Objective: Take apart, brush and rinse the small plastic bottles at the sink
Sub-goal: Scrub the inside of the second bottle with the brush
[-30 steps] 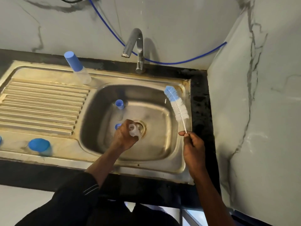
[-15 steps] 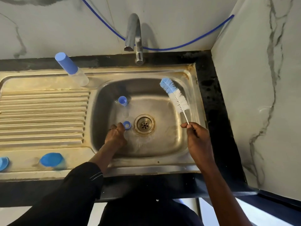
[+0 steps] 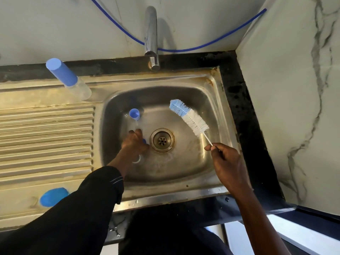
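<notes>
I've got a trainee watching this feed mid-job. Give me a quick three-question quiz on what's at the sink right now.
1. Fill in: the left hand is down in the basin, beside the ____.
2. What holds the bottle brush? A. left hand B. right hand C. nothing, it lies loose
3. True or false: water is streaming from the tap.

Key: 1. drain; 2. B; 3. false.

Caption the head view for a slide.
Right hand holds a bottle brush over the sink; left hand sits low beside the drain.
</notes>
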